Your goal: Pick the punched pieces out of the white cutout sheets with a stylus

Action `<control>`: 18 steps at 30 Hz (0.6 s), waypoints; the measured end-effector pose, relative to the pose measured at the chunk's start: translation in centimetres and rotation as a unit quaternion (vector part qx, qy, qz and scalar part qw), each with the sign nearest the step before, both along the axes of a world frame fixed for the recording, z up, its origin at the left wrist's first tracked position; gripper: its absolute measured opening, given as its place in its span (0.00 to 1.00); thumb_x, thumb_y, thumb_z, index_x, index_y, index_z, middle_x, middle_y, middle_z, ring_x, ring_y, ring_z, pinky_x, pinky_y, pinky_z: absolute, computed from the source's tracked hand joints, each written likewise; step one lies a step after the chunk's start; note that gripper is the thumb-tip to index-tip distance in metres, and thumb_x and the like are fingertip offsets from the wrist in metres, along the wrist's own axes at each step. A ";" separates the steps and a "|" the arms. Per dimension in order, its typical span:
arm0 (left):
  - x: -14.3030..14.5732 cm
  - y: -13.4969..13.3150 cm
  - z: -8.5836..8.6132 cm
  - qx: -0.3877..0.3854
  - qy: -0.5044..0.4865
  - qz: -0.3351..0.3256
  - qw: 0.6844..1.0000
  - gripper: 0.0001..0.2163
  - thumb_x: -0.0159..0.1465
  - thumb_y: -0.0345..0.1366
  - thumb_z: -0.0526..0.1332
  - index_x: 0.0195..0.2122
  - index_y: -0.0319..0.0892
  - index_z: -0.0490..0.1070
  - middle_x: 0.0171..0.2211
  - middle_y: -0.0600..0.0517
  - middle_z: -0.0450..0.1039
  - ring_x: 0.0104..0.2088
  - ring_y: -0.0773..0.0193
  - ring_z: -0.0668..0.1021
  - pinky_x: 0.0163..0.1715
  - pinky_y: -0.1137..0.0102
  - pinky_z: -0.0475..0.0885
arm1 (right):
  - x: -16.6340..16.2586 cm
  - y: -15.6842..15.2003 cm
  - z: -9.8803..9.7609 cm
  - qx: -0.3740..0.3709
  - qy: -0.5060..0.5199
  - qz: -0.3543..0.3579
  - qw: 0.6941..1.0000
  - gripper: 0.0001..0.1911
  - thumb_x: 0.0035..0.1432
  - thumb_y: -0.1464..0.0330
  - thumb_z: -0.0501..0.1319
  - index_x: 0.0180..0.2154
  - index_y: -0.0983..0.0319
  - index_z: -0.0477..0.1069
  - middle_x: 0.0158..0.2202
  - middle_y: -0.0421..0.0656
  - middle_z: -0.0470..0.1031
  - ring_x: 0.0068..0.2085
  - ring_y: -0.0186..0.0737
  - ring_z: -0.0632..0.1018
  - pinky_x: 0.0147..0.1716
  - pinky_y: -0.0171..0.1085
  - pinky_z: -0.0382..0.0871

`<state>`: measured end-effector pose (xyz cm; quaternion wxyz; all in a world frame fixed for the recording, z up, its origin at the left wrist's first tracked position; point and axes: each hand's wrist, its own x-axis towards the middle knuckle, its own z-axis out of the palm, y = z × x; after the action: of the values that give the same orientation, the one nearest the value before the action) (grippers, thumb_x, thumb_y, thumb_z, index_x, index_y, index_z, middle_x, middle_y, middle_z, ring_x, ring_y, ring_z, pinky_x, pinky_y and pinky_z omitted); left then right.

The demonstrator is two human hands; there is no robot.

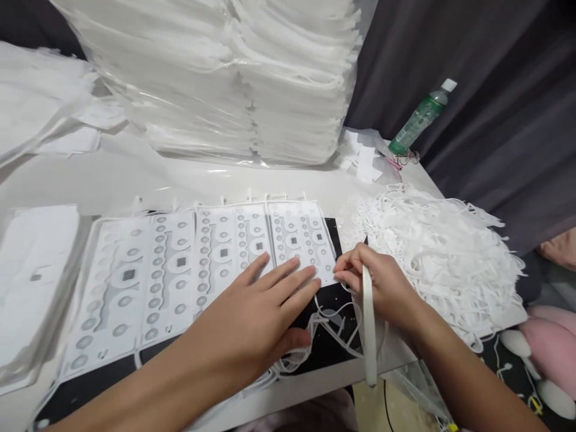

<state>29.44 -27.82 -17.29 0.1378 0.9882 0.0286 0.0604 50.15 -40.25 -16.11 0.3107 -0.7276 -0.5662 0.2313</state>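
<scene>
Several white die-cut foam sheets [216, 252] lie side by side on a black mat [328, 348]. My left hand [256, 312] presses flat, fingers spread, on the lower edge of the rightmost sheet [301, 237]. My right hand [373, 282] pinches the lower right corner of that sheet with its fingertips and also holds a long white stick-like tool [369, 330] that points down toward me. Thin white scrap strips [324, 327] trail over the mat between my hands.
A big heap of white scrap strips [441, 252] lies on the right. A tall bagged stack of white sheets [234, 78] stands at the back. A green bottle [420, 117] leans at the far right. More white sheets [31, 282] lie left. A pink plush [549, 342] sits below the table edge.
</scene>
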 end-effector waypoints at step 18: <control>0.0 -0.3 -0.4 -0.056 0.033 -0.005 0.998 0.27 0.66 0.48 0.56 0.64 0.46 0.54 0.63 0.51 0.59 0.63 0.49 0.61 0.62 0.46 0.48 | -1.7 0.3 -0.4 0.031 -0.135 0.092 0.986 0.11 0.61 0.74 0.51 0.28 0.58 0.52 0.29 0.40 0.72 0.29 0.37 0.67 0.30 0.36 0.60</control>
<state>29.45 -28.13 -17.67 0.1927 0.9804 0.0312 0.0252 48.48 -39.94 -16.54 0.2308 -0.6870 -0.6744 0.1412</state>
